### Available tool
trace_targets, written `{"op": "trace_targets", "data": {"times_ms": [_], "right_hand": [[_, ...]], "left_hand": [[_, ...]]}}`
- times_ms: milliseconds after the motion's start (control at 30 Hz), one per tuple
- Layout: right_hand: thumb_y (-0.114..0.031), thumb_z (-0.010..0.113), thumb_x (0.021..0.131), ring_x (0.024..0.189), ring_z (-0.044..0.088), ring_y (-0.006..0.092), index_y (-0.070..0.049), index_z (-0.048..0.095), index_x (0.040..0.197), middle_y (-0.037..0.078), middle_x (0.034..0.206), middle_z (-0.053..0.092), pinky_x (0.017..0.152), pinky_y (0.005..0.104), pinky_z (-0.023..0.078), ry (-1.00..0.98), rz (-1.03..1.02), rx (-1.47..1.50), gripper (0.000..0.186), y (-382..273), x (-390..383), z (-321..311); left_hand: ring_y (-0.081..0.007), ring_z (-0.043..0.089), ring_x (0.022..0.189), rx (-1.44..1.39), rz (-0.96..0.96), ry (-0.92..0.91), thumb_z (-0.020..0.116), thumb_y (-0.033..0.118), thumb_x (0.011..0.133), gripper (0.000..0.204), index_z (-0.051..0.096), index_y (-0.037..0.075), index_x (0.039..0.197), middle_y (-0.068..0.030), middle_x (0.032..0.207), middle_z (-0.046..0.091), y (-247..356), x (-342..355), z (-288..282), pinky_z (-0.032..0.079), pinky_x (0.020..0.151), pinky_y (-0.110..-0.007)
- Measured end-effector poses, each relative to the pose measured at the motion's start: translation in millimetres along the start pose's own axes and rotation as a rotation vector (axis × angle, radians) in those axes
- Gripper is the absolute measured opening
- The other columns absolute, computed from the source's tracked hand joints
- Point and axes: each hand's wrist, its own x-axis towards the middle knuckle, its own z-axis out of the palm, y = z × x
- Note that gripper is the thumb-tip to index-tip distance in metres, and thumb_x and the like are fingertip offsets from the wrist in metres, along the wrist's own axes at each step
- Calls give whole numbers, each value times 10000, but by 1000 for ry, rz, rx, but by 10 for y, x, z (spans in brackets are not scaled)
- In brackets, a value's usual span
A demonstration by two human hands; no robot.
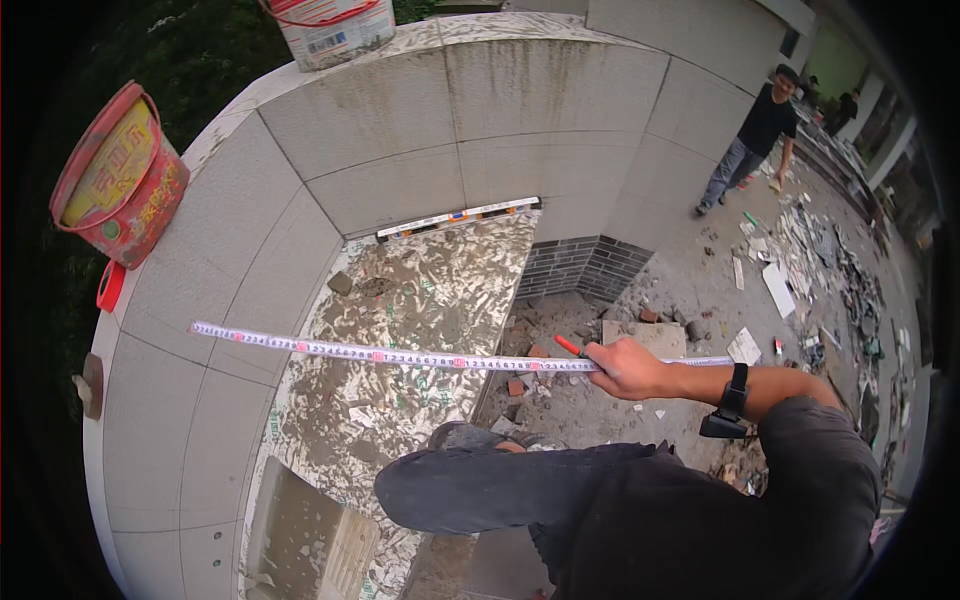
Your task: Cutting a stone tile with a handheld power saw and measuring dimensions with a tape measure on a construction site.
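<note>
My right hand, a dark strapped device on its wrist, reaches in from the right with its fingers closed. It grips an extended white tape measure blade and a red marker-like stick that pokes out past the fingertips. The blade runs left across a mortar-smeared ledge, and its far end lies in front of the grey tiled wall; whether it touches the tiles I cannot tell. At the back of the ledge, a spirit level lies along the wall's foot. My left hand is out of the picture.
A red bucket and a white bucket stand on the wall's top, near a red tape roll. A rectangular opening breaks the ledge. Rubble covers the ground at right, where a person stands.
</note>
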Motion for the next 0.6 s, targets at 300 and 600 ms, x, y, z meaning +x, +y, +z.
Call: {"op": "trace_targets", "data": {"times_ms": [300,600], "right_hand": [[-272,673,853,697,650,435,-55,559,957,199,730,653,650,547,512,35,713,-93,267,1186,-3432,1033],[-374,623,919,745,674,458,-50,634,988,240,775,681,706,578,533,-122,1338,-97,331,1561,-5120,1686]], "left_hand": [[-414,645,754,225,112,-254,669,381,871,379,695,6,825,-225,839,685,466,-401,-875,482,747,-570],[-418,649,761,260,151,-245,668,395,877,400,699,-3,856,-236,853,687,1421,-580,-861,485,747,-571]]}}
